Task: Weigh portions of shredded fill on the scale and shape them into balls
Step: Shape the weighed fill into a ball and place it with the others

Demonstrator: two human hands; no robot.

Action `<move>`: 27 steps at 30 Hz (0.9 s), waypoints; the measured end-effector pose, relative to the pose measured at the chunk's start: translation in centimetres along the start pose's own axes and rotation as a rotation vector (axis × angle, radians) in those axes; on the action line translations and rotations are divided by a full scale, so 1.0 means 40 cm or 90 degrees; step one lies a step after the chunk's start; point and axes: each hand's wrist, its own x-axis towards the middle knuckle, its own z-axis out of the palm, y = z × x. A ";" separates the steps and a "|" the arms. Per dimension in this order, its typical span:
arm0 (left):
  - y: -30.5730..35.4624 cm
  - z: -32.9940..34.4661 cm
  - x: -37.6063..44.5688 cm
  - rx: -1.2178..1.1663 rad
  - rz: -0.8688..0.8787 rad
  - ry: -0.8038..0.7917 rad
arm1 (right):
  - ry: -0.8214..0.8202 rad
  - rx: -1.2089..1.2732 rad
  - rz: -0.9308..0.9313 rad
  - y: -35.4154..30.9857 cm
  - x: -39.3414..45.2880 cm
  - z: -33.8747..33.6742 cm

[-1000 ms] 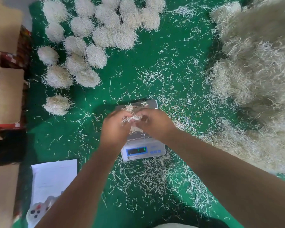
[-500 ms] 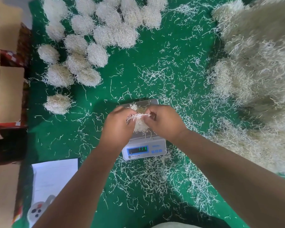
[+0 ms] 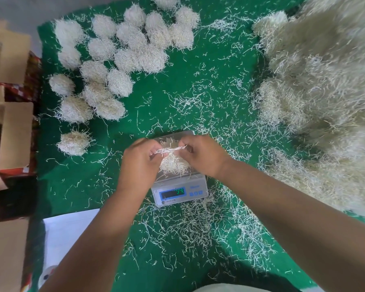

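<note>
1. The green bench (image 3: 215,85) has its barest stretch between the finished balls (image 3: 122,60) at upper left and the big loose heap of shredded fill (image 3: 325,98) along the right; only scattered strands lie there.
2. The left edge is crowded by cardboard boxes (image 3: 11,133), with a white sheet (image 3: 67,230) at the near left corner.
3. The scale (image 3: 178,191) stands mid-bench, just in front of the person.
4. A small, pale, tangled portion (image 3: 173,164) sits on the scale's platform, looser than the rounded balls.
5. The left hand (image 3: 138,163) and right hand (image 3: 202,155) hover over the platform, each pinching an end of a thin tuft (image 3: 170,149) stretched between them.
6. One ball (image 3: 73,143) lies apart from the cluster, left of the scale.
7. The display glows, but its digits are too blurred to read; the heap runs off the frame's right side.
</note>
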 end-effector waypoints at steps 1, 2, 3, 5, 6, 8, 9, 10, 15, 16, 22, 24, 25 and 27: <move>-0.002 0.000 -0.001 0.020 0.013 -0.023 | 0.003 0.007 0.000 0.003 -0.003 -0.001; -0.003 -0.001 -0.002 0.043 0.026 -0.045 | 0.004 0.014 0.002 0.006 -0.006 -0.002; -0.006 -0.001 -0.005 0.065 0.035 -0.060 | 0.001 0.012 0.005 0.007 -0.008 -0.005; -0.009 -0.002 -0.008 0.086 0.032 -0.069 | -0.003 -0.012 0.009 0.004 -0.011 -0.011; -0.009 -0.004 -0.008 0.084 0.024 -0.069 | -0.002 -0.026 0.010 0.004 -0.011 -0.013; -0.013 -0.006 -0.005 0.065 -0.002 -0.069 | 0.005 -0.051 0.017 0.005 -0.010 -0.016; -0.019 -0.011 -0.003 0.053 -0.021 -0.067 | 0.010 -0.054 0.026 0.009 -0.010 -0.018; -0.024 -0.018 -0.001 0.041 -0.044 -0.062 | 0.018 -0.050 0.034 0.014 -0.009 -0.020; -0.078 -0.085 -0.006 0.056 -0.163 -0.034 | 0.100 0.020 0.124 0.074 -0.015 -0.064; -0.087 -0.099 -0.009 0.051 -0.186 -0.027 | 0.107 0.024 0.134 0.087 -0.018 -0.073; -0.084 -0.116 -0.013 0.037 -0.228 0.002 | 0.179 0.145 0.207 0.130 -0.029 -0.113; -0.084 -0.128 -0.014 0.035 -0.231 0.014 | 0.270 0.174 0.276 0.178 -0.045 -0.148; -0.086 -0.137 -0.015 0.037 -0.227 0.018 | 0.315 0.162 0.331 0.217 -0.060 -0.171; -0.097 -0.151 -0.020 0.042 -0.224 0.020 | 0.390 0.080 0.474 0.311 -0.104 -0.220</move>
